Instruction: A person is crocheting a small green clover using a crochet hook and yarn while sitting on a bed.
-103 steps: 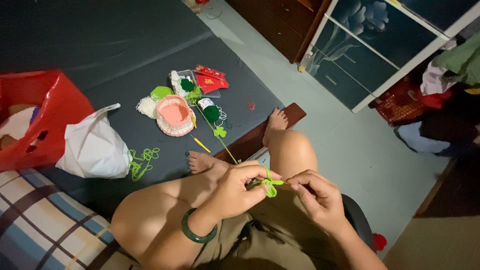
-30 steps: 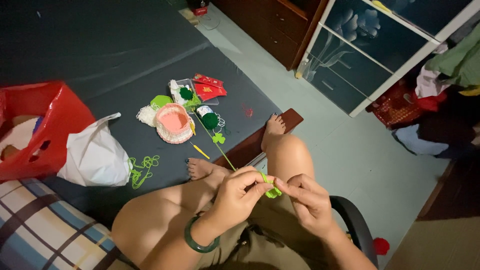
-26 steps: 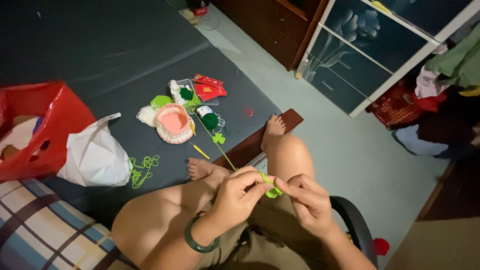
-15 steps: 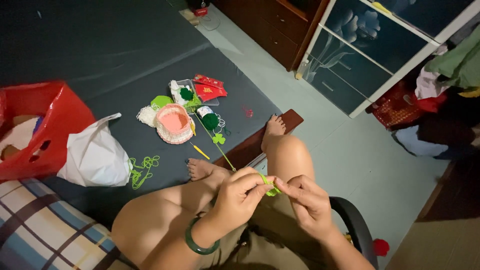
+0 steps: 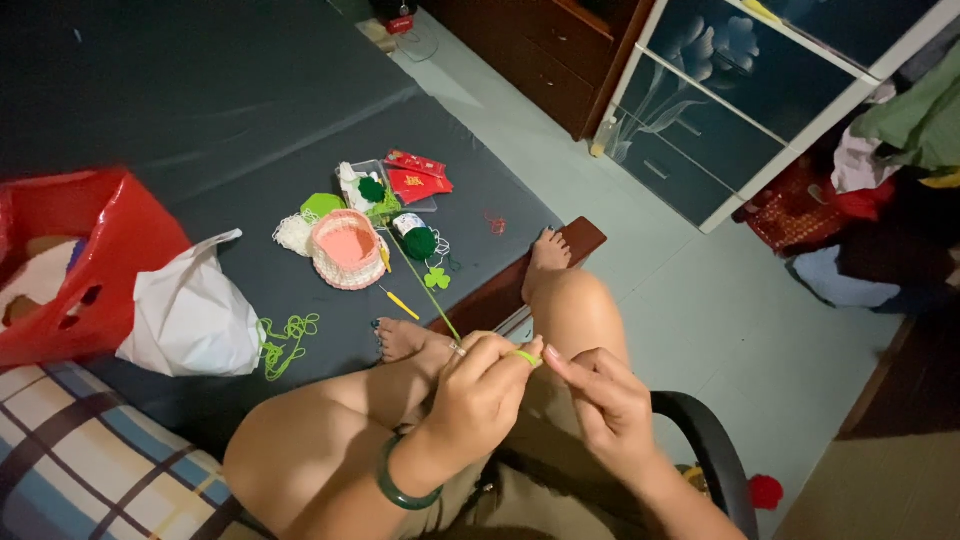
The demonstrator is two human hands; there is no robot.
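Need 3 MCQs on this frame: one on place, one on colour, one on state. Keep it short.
1. Where does the pink crocheted basket lie?
A. on the dark mat
B. in the red bin
C. on the person's lap

2. What colour is the bangle on the left wrist?
A. red
B. dark green
C. white

3. How does the left hand stand?
A. flat on the knee
B. fingers pinched on a small light-green yarn piece
C. gripping the white bag

Answers:
1 A: the basket sits on the mat among yarn balls, beside the white bag.
2 B: the ring round the wrist is dark green.
3 B: thumb and fingers close on the green piece, and the right hand reaches toward it.
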